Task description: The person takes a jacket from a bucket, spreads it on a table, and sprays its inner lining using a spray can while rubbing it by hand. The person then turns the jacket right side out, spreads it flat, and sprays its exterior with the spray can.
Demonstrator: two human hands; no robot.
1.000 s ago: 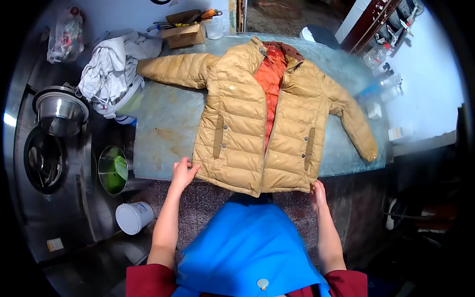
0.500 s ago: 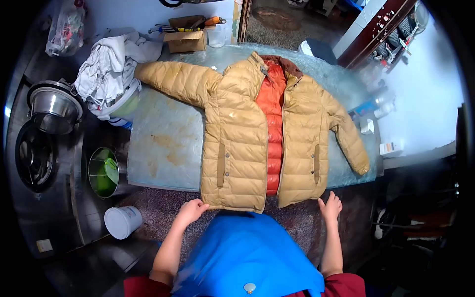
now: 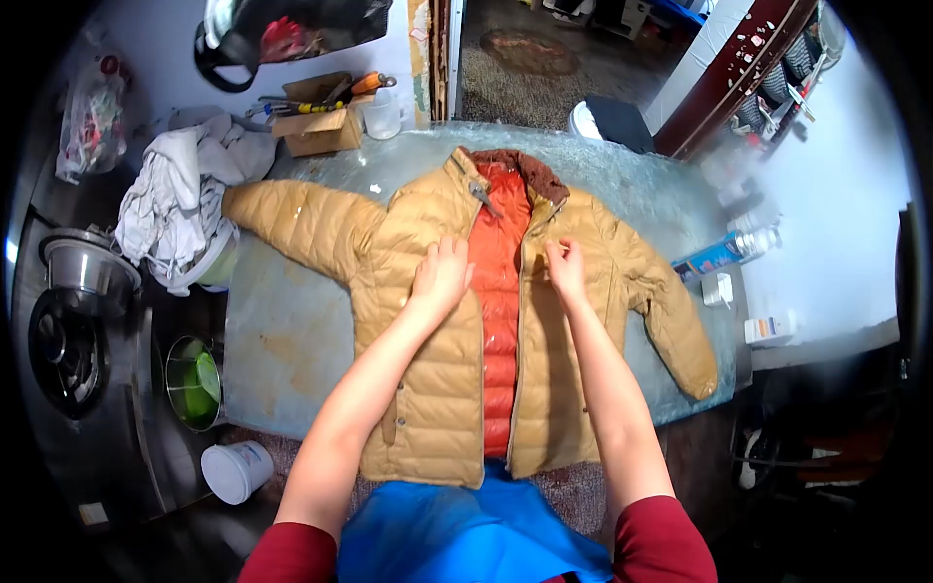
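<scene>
A tan quilted puffer jacket (image 3: 428, 364) lies front up, unzipped, with its orange-red lining (image 3: 500, 330) showing down the middle. Its brown collar (image 3: 533, 175) points away from me, and both sleeves are spread outward. My left hand (image 3: 444, 275) is over the left chest panel, back up, fingers extended and slightly apart. Over the other panel, near the zip edge, is my right hand (image 3: 566, 269), its fingers loosely bent with a small gap at the tips. I see nothing held in either hand. Whether the right fingertips touch the cloth is unclear.
The jacket lies on a stained grey table (image 3: 282, 360). White cloths (image 3: 175, 194) overflow a tub at left, near the sleeve cuff. A cardboard tool box (image 3: 316, 131) and clear cup (image 3: 381, 115) stand behind. At right are a blue spray can (image 3: 724, 255) and small white boxes (image 3: 768, 329).
Both hands have left the jacket's bottom hem and reached forward over its chest. The camera view has shifted, and a dark bag now shows at the top left.
</scene>
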